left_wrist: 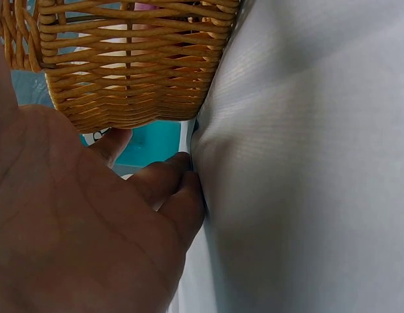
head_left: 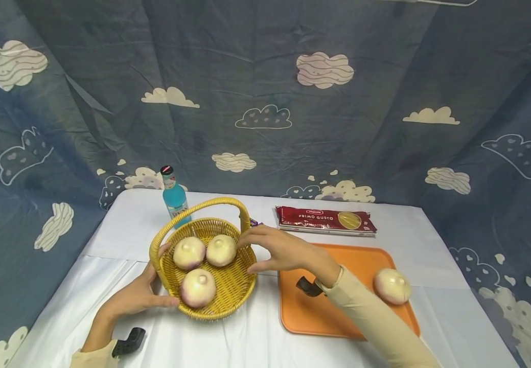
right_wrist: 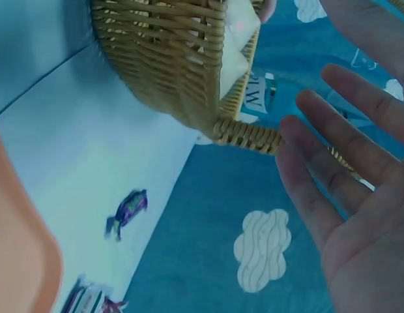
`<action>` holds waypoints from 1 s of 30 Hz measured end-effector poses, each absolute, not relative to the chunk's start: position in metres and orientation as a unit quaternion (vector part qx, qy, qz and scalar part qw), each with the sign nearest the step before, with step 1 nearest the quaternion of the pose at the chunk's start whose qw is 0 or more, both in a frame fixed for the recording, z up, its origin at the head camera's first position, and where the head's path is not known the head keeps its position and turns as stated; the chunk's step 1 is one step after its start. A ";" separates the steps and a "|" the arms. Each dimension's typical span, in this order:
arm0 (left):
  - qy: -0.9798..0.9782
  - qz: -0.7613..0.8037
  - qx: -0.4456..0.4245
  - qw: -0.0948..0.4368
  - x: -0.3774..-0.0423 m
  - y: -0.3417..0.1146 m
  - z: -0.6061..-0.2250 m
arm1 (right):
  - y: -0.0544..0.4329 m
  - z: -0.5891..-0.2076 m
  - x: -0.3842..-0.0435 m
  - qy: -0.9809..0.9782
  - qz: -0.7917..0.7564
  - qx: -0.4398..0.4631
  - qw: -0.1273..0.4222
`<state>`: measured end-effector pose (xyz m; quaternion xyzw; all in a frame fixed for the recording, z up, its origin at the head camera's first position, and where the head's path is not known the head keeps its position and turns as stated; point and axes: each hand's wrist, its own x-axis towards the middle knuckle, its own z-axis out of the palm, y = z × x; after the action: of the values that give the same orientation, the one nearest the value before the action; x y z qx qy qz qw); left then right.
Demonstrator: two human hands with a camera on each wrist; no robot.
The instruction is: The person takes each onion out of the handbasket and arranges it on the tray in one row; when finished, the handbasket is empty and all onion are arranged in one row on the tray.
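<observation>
A yellow wicker basket [head_left: 235, 283] with an arched handle [head_left: 219, 201] stands left of the table's middle. Inside it sit three round white vegetables [head_left: 198, 288] with purplish sides, like turnips. At the basket's left side is my left hand [head_left: 129, 296], its thumb by the front rim and its other fingers reaching behind the wicker. The left wrist view shows those fingers [left_wrist: 179, 195] low beside the basket wall. My right hand [head_left: 283, 249] hovers at the right rim near the handle's base; the right wrist view shows its fingers [right_wrist: 348, 140] spread, with nothing in the palm.
A blue bottle [head_left: 175, 197] stands behind the basket. Beyond my right hand lie a small purple-wrapped sweet [right_wrist: 131, 207] and a red spaghetti packet [head_left: 325, 220]. An orange tray [head_left: 339, 327] at right, partly under my right forearm, holds another white vegetable [head_left: 392, 286].
</observation>
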<state>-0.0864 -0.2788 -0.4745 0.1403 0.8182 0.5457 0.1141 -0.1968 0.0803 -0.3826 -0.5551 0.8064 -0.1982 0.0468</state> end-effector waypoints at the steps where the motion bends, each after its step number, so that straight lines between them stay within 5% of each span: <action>1: 0.818 0.545 0.141 0.114 -0.087 -0.279 -0.474 | 0.079 -0.383 -0.197 0.805 -0.197 -0.557 0.048; 17: 0.806 0.563 0.142 0.115 -0.088 -0.279 -0.476 | 0.033 -0.382 -0.195 0.773 -0.154 -0.613 0.051; 30: 0.801 0.570 0.145 0.113 -0.088 -0.279 -0.477 | -0.008 -0.378 -0.210 0.775 -0.076 -0.613 0.134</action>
<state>-0.0885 -0.2787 -0.4766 0.1453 0.8008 0.5698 0.1134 -0.2105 -0.0082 -0.3784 -0.6131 0.7749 -0.0757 0.1338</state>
